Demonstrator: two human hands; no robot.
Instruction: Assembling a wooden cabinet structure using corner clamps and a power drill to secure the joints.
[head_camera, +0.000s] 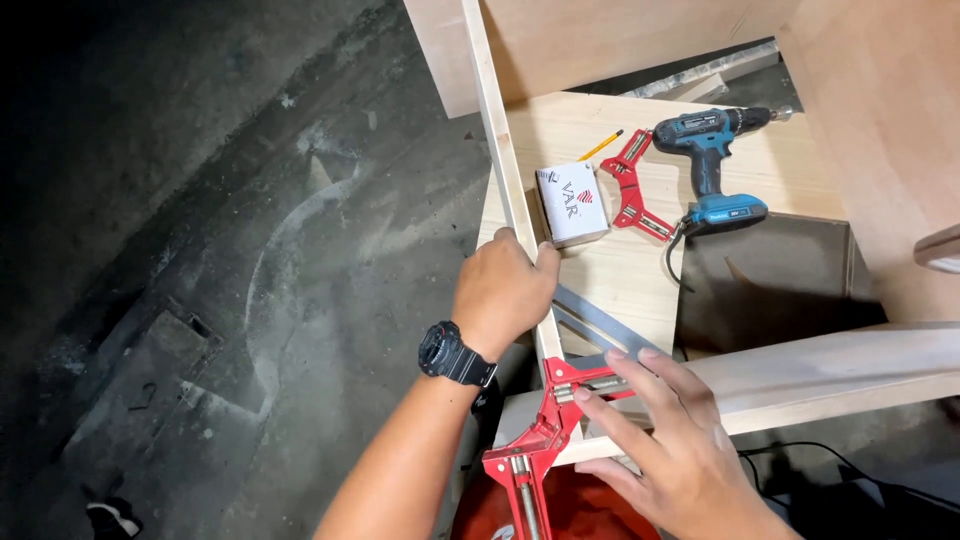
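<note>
A blue-and-black cordless drill (712, 165) lies on its side on the pale plywood panel (620, 265), its chuck pointing toward the upper right. Just to its left rests a spare red metal corner clamp (633, 186), open toward the left. A yellow pencil (600, 146) lies near that clamp's upper end. A small white cardboard box (572, 204) with a red mark sits just left of the spare clamp. A thin black cable (675, 262) curls off the panel's edge below the drill. Left of everything spreads a dark, stained concrete floor (200, 260), streaked with pale dust.
</note>
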